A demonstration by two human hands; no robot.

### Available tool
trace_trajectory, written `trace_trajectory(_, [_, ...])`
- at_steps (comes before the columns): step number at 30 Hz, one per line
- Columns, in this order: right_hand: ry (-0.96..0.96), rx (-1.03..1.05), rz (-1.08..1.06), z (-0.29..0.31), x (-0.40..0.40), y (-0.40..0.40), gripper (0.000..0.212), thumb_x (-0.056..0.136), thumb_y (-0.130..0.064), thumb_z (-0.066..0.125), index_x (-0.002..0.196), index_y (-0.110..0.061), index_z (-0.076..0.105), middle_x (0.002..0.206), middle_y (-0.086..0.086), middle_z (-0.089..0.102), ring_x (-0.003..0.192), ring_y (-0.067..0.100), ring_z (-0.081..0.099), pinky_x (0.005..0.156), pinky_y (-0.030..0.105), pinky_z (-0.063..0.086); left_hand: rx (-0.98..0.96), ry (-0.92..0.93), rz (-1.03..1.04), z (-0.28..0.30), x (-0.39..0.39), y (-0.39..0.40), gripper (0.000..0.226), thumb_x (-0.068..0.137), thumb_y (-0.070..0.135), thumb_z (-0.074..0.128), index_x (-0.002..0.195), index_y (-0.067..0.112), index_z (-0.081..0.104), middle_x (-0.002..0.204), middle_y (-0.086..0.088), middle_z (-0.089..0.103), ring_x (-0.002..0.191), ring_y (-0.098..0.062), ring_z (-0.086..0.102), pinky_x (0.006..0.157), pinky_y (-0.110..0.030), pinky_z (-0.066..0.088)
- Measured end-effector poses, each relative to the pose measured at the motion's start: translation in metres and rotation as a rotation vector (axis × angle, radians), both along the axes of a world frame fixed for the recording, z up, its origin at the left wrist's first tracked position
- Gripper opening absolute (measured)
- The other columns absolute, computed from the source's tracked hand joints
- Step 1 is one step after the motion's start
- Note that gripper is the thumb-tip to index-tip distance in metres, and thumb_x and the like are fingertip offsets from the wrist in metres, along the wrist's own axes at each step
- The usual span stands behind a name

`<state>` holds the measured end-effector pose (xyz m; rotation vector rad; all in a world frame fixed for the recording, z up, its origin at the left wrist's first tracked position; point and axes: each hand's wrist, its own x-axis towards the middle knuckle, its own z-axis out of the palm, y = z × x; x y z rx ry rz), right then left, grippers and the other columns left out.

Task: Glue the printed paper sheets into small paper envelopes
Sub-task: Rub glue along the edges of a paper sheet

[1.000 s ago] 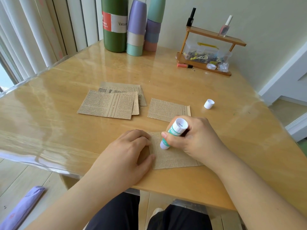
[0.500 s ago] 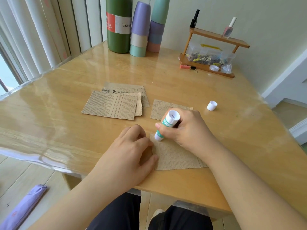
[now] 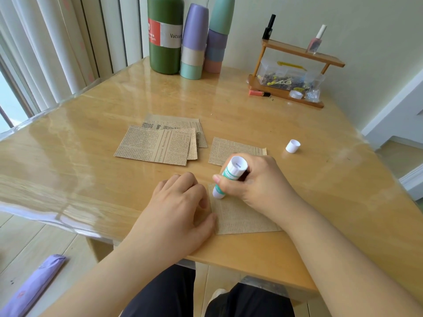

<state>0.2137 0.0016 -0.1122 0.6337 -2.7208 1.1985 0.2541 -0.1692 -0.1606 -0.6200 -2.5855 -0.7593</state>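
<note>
A brown printed paper sheet [image 3: 240, 216] lies near the table's front edge. My left hand [image 3: 180, 207] presses flat on its left edge, fingers spread. My right hand [image 3: 256, 179] grips a white and green glue stick [image 3: 229, 177], tilted, with its tip down on the sheet's upper left corner. Another printed sheet [image 3: 229, 149] lies just beyond my right hand, partly hidden by it. A stack of printed sheets [image 3: 160, 145] sits to the left of that. The glue stick's white cap [image 3: 292, 146] stands on the table to the right.
At the back stand a green flask [image 3: 164, 35] and stacked coloured cups [image 3: 194, 42]. A small wooden shelf [image 3: 295, 72] with bottles and a clear box is at the back right. A purple object [image 3: 32, 287] lies on the floor at lower left.
My right hand has slid the glue stick up along the sheet's left edge, from mid-edge toward the upper corner. My left hand stays pressed on the paper.
</note>
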Motion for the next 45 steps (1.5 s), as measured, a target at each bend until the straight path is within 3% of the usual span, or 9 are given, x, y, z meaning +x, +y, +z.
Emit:
trace_trajectory(7, [-0.018,0.009,-0.007,0.004,-0.014,-0.013,0.029,0.083,-0.024,0.068,0.067,-0.003,0.057,0.065,-0.002,0.071,0.059,0.006,0.058,0.059,0.027,0.048,0.106,-0.023,-0.012,0.001,-0.002,-0.003,0.016,0.072,0.031,0.044,0.067,0.020,0.055,0.072,0.008,0.047,0.066,-0.013,0.045,0.064,-0.029,0.042])
trace_trajectory(11, [0.012,0.023,-0.003,0.002,-0.005,-0.010,0.032,0.078,-0.034,0.063,0.066,-0.005,0.057,0.065,-0.004,0.071,0.066,0.017,0.062,0.065,0.037,0.049,0.133,-0.045,-0.003,0.001,-0.002,-0.004,0.020,0.072,0.031,0.043,0.067,0.020,0.059,0.071,0.009,0.047,0.064,-0.009,0.043,0.063,-0.017,0.034])
trace_trajectory(16, [0.058,0.005,0.028,-0.003,0.020,-0.002,0.042,0.071,-0.045,0.060,0.066,-0.004,0.057,0.063,0.008,0.065,0.058,0.025,0.053,0.055,0.039,0.044,0.146,-0.037,0.011,0.001,-0.002,-0.004,0.017,0.076,0.027,0.046,0.067,0.019,0.059,0.070,0.009,0.047,0.062,-0.008,0.042,0.061,-0.012,0.027])
trace_trajectory(20, [0.061,-0.003,0.059,-0.003,0.037,0.004,0.037,0.072,-0.042,0.063,0.065,-0.006,0.058,0.062,0.010,0.060,0.056,0.024,0.052,0.052,0.038,0.042,0.142,-0.034,-0.020,-0.001,-0.003,-0.004,0.022,0.077,0.029,0.043,0.070,0.020,0.061,0.072,0.009,0.048,0.064,-0.007,0.042,0.061,-0.016,0.033])
trace_trajectory(24, [0.029,-0.012,0.074,-0.004,0.047,0.006,0.031,0.071,-0.039,0.065,0.063,-0.009,0.058,0.062,0.009,0.062,0.058,0.028,0.054,0.053,0.043,0.044,0.102,-0.035,-0.068,-0.003,-0.005,-0.004,0.023,0.077,0.030,0.043,0.072,0.020,0.063,0.074,0.011,0.047,0.069,-0.009,0.044,0.063,-0.032,0.043])
trace_trajectory(32, [0.036,-0.008,0.086,-0.005,0.051,0.009,0.035,0.072,-0.039,0.065,0.064,-0.006,0.061,0.064,0.011,0.063,0.059,0.028,0.055,0.054,0.042,0.043,0.027,0.022,-0.104,-0.007,-0.008,-0.003,0.022,0.077,0.030,0.043,0.072,0.023,0.063,0.077,0.017,0.040,0.072,-0.007,0.037,0.066,-0.018,0.031])
trace_trajectory(36, [0.023,-0.013,0.073,-0.004,0.047,0.010,0.042,0.072,-0.042,0.065,0.065,-0.001,0.060,0.066,0.016,0.062,0.060,0.032,0.054,0.054,0.043,0.044,0.025,0.038,-0.106,-0.007,-0.008,-0.003,0.021,0.078,0.030,0.043,0.071,0.023,0.061,0.077,0.017,0.040,0.071,-0.007,0.037,0.060,-0.028,0.039])
trace_trajectory(39, [0.000,-0.009,0.030,0.000,0.039,0.011,0.038,0.073,-0.037,0.068,0.067,0.000,0.061,0.062,0.007,0.065,0.057,0.025,0.051,0.050,0.033,0.041,0.022,0.044,-0.110,-0.006,-0.008,-0.003,0.019,0.078,0.030,0.044,0.070,0.023,0.059,0.077,0.016,0.040,0.071,-0.008,0.038,0.059,-0.028,0.038])
trace_trajectory(45, [-0.006,-0.003,-0.024,0.004,0.024,0.010,0.031,0.076,-0.029,0.068,0.068,0.000,0.059,0.064,-0.004,0.071,0.054,0.016,0.053,0.052,0.030,0.041,0.021,0.040,-0.115,-0.008,-0.009,-0.003,0.020,0.078,0.031,0.043,0.072,0.023,0.061,0.078,0.018,0.040,0.072,-0.006,0.038,0.063,-0.020,0.032])
